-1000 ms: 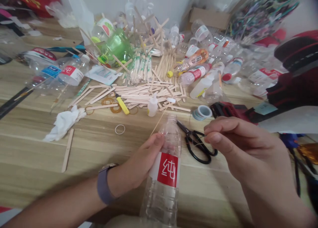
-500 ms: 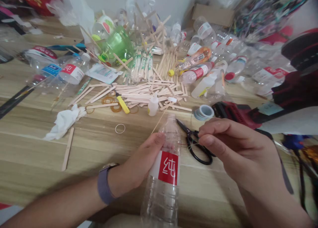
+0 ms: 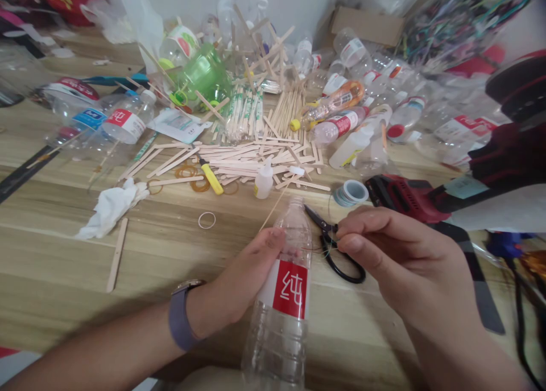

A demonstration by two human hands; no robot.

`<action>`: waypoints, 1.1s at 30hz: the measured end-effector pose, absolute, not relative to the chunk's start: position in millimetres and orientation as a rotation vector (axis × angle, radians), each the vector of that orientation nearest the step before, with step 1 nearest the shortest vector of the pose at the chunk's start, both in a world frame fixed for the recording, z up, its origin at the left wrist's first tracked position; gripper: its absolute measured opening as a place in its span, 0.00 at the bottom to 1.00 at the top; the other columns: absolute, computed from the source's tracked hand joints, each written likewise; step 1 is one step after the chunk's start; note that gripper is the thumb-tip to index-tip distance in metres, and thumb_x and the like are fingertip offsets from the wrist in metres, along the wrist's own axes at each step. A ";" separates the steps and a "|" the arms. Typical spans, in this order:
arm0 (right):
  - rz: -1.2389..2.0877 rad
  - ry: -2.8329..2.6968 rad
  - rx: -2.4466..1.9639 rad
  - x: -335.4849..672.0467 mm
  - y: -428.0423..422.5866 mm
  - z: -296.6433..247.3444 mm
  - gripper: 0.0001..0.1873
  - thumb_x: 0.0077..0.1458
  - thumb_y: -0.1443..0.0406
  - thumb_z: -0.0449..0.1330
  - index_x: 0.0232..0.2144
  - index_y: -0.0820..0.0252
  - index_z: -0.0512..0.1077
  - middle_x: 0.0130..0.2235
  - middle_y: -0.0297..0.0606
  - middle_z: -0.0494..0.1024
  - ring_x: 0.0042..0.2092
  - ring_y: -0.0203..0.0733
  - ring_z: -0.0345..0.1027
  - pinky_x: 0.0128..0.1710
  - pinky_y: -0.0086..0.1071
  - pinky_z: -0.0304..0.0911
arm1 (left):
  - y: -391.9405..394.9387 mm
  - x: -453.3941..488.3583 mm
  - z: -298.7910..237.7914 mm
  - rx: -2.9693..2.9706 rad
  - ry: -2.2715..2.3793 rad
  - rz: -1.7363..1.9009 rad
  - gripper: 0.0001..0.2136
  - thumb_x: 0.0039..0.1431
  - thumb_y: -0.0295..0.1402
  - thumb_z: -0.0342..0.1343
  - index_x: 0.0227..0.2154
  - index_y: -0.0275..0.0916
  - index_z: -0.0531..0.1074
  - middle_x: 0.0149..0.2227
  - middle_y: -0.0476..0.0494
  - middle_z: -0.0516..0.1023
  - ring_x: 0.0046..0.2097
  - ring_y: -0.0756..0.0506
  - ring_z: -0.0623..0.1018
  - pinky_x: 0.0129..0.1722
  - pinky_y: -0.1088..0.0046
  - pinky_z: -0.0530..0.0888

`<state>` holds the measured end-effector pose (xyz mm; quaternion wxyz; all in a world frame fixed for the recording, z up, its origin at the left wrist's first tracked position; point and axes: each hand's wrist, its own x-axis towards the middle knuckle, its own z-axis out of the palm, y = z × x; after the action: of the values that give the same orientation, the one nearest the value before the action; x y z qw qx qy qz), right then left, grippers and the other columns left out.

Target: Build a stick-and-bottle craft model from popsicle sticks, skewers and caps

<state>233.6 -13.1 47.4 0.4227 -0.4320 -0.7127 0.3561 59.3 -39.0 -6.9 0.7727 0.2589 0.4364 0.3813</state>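
Observation:
My left hand (image 3: 245, 277) is wrapped round a clear plastic bottle (image 3: 281, 300) with a red label, held in front of me with its open neck pointing away. My right hand (image 3: 401, 260) is pinched shut just right of the bottle's shoulder, on a thin thread that runs toward the bottle. Black scissors (image 3: 336, 252) lie on the table partly under my right fingers. A thin wooden skewer (image 3: 275, 206) lies slanted just beyond the bottle's neck.
A heap of wooden craft sticks (image 3: 243, 158), a small glue bottle (image 3: 264, 181), rubber bands (image 3: 206, 220), a tape roll (image 3: 350, 192), a crumpled tissue (image 3: 113, 206) and several empty bottles (image 3: 341, 124) cover the wooden table. A red power tool (image 3: 405, 195) lies at right.
My right hand has crept left toward the bottle's shoulder, keeping its pinch. My left hand and the bottle have barely moved.

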 end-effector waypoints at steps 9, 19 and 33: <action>0.842 -1.882 -1.088 235.1 -12.7 43.1 0.05 0.57 0.68 0.61 0.30 0.53 0.71 0.27 0.28 0.73 0.28 0.30 0.66 0.25 0.21 0.61 | -39.9 59.1 -6.0 0.533 0.913 0.837 0.16 0.63 0.46 0.51 0.40 0.36 0.68 0.36 0.45 0.76 0.38 0.47 0.74 0.43 0.68 0.71; 0.531 -2.142 -1.041 234.2 -16.0 37.9 0.03 0.58 0.69 0.59 0.34 0.56 0.71 0.28 0.33 0.74 0.29 0.35 0.68 0.28 0.28 0.62 | -39.3 59.2 -11.1 0.537 0.897 0.865 0.18 0.59 0.49 0.54 0.39 0.38 0.70 0.38 0.43 0.76 0.43 0.43 0.75 0.49 0.61 0.69; 0.471 -2.265 -1.081 227.2 -25.1 29.5 0.09 0.58 0.65 0.61 0.42 0.56 0.70 0.33 0.34 0.73 0.29 0.34 0.69 0.29 0.27 0.67 | -39.4 59.4 -11.6 0.517 0.854 0.883 0.19 0.58 0.50 0.55 0.39 0.37 0.69 0.40 0.43 0.76 0.44 0.43 0.75 0.48 0.62 0.69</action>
<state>227.2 -25.1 29.5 0.2900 -0.4052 -0.8488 0.1766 59.4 -39.4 -11.6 0.7860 0.2397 0.3961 0.4097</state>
